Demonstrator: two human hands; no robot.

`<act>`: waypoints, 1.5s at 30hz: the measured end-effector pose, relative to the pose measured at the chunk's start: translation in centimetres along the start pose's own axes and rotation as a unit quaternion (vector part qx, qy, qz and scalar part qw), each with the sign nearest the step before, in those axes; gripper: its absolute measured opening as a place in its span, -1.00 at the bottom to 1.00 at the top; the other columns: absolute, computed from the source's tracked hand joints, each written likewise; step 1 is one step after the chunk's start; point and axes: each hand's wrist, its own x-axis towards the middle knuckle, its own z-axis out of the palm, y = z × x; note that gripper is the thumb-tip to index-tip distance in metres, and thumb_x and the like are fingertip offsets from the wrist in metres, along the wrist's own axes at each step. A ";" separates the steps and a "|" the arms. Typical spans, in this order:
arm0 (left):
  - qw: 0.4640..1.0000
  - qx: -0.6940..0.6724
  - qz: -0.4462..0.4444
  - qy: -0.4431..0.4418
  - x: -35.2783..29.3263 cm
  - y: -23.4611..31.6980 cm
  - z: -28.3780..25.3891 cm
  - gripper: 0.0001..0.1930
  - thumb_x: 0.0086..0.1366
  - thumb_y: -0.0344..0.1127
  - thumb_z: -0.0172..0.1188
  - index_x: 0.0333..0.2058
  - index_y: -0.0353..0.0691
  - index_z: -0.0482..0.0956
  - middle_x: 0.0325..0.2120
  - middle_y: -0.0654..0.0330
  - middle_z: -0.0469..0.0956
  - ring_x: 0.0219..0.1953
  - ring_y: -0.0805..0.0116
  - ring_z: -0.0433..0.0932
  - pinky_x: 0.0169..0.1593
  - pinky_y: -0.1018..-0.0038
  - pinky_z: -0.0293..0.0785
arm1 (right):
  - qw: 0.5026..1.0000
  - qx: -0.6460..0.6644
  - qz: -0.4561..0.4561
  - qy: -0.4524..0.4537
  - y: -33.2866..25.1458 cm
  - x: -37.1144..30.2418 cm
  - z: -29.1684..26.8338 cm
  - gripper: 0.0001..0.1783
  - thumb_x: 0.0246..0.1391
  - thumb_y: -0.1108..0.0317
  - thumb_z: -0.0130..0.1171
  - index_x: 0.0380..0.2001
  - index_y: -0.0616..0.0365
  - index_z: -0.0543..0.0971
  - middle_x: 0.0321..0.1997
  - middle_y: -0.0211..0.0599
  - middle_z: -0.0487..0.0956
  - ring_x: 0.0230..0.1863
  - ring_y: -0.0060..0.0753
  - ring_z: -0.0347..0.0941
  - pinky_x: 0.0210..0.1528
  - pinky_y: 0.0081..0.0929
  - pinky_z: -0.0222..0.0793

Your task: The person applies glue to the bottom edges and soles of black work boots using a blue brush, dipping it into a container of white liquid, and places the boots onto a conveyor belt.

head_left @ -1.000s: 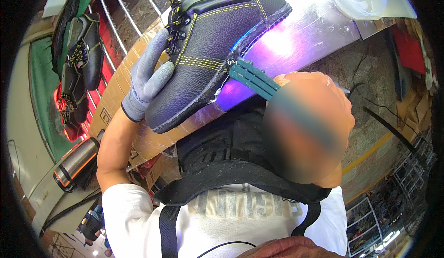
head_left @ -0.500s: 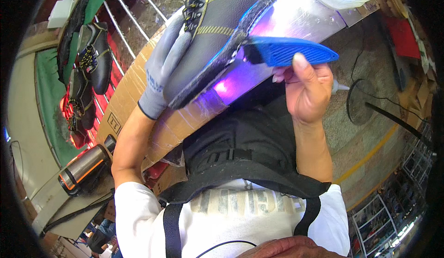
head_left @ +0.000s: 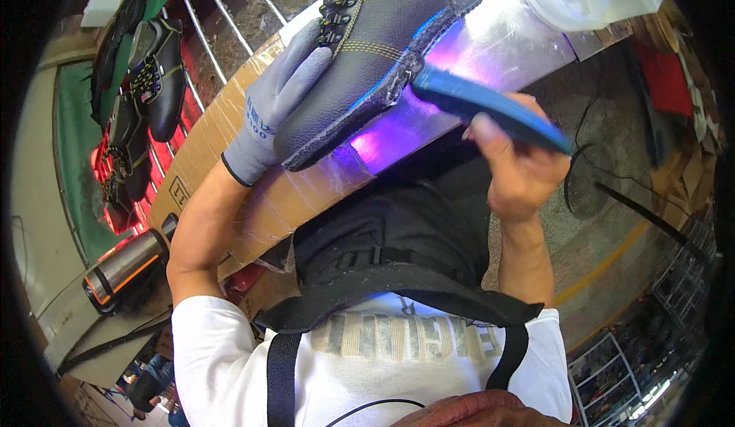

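1 tool (head_left: 476, 102) against 1 shoe (head_left: 356, 79)

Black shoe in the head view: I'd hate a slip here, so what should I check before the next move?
1. Black shoe steadied: ok, the left hand is on its upper, beside the laces.
2. Blue tool gripped: ok, held in the right hand.
3. Tool's tip touching the shoe's lower edge: cannot tell; it is right at the edge, but blurred.
4. Both hands gloved: not ok; the left wears a grey glove, the right is bare.
5. Plastic container apart from both hands: ok, it stands off to the upper right.
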 end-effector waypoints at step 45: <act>0.998 0.042 0.039 -0.039 0.1 2.0 -2.6 -0.37 0.19 -0.42 0.34 0.25 -0.33 0.40 0.29 -0.23 0.35 0.28 -0.18 0.43 0.31 0.17 0.39 | 0.933 -0.167 -0.299 -0.111 -2.2 -4.8 5.1 -0.68 -0.09 0.51 0.36 -0.18 0.33 0.63 -0.29 -0.06 0.68 -0.35 -0.15 0.67 -0.39 -0.41 0.60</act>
